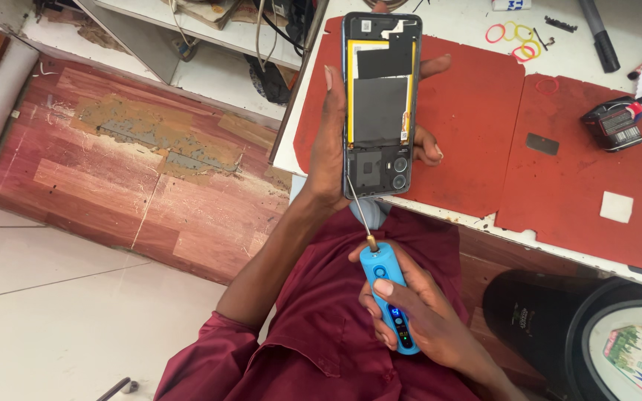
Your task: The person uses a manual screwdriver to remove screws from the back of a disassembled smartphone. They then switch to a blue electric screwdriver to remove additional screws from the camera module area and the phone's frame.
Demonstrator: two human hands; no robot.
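While your left hand [332,148] is gripping the opened phone [379,104] over the bench's edge, your right hand [410,304], wrapped round the blue electric screwdriver [389,297], is working a lower-corner screw; keep the bit square.

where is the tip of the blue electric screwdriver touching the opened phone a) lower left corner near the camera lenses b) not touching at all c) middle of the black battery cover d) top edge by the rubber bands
a: the right hand holds the blue electric screwdriver, and its bit meets the lower left corner of the opened phone, beside the camera lenses, while the left hand grips the phone.
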